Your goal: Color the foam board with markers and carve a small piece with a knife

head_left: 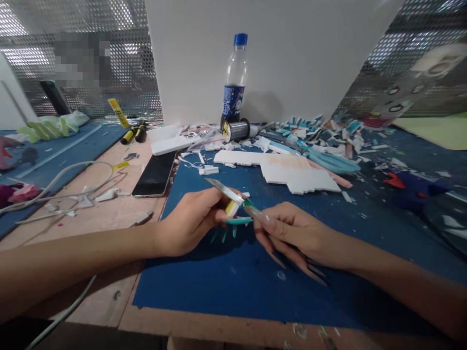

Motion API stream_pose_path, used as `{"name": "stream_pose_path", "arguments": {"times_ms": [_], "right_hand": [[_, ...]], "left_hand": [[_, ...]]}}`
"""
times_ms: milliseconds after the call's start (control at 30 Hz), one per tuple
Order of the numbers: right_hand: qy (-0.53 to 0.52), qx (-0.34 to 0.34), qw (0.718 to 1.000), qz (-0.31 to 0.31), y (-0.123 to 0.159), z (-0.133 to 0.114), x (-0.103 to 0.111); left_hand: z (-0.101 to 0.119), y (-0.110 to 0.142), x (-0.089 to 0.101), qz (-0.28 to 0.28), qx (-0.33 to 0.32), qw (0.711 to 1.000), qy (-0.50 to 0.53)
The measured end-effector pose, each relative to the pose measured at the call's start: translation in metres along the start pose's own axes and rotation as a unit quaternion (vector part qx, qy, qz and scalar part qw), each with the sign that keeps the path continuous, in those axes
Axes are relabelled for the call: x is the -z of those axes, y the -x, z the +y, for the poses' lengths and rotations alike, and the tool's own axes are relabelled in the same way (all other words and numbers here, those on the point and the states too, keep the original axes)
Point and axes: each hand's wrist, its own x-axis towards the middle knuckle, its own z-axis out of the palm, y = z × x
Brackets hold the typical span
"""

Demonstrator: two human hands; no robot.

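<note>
My right hand (292, 228) is closed around the green handle of a craft knife (223, 188), its silver blade pointing up to the left. Between the fingers of my left hand (197, 216) is a small white and yellow foam piece (232, 209). The blade lies across the top of this piece, by the left fingers; whether it cuts in, I cannot tell. Long nails show on both hands, teal on the left. Both hands are above a blue cutting mat (204, 291). A stepped white foam sheet (284, 170) lies beyond them.
A phone (155, 175) lies left of the mat. Behind are a soda bottle (235, 82), a wire spool (237, 130), foam scraps (321, 133) and a light blue-handled tool (333, 162). A dark blue glue gun (412, 189) lies right; a white cable (73, 167) loops left.
</note>
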Motion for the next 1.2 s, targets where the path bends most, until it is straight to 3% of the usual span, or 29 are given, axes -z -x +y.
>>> {"name": "stream_pose_path", "arguments": {"times_ms": [200,467,800,1033,1200], "right_hand": [[0.015,-0.013,1.000,-0.006,0.0013,-0.0009,0.0015],[0.027,0.007,1.000,-0.012,-0.0005,-0.0030,0.0006],[0.018,-0.010,0.999,-0.031,-0.0009,-0.0024,0.0024],[0.024,0.021,0.998,0.047,-0.0009,-0.0004,0.0021],[0.047,0.074,0.984,0.153,-0.0034,-0.0074,0.0019]], "left_hand": [[-0.0038,0.0018,-0.0021,0.026,-0.007,0.998,0.056],[0.0000,-0.0019,-0.0009,0.017,-0.021,0.999,0.020],[-0.0050,0.0022,-0.0049,0.046,0.032,0.995,0.086],[-0.0050,0.0000,-0.0034,0.084,-0.001,0.995,-0.045],[-0.0030,-0.0003,-0.0041,0.094,-0.022,0.989,-0.110]]}}
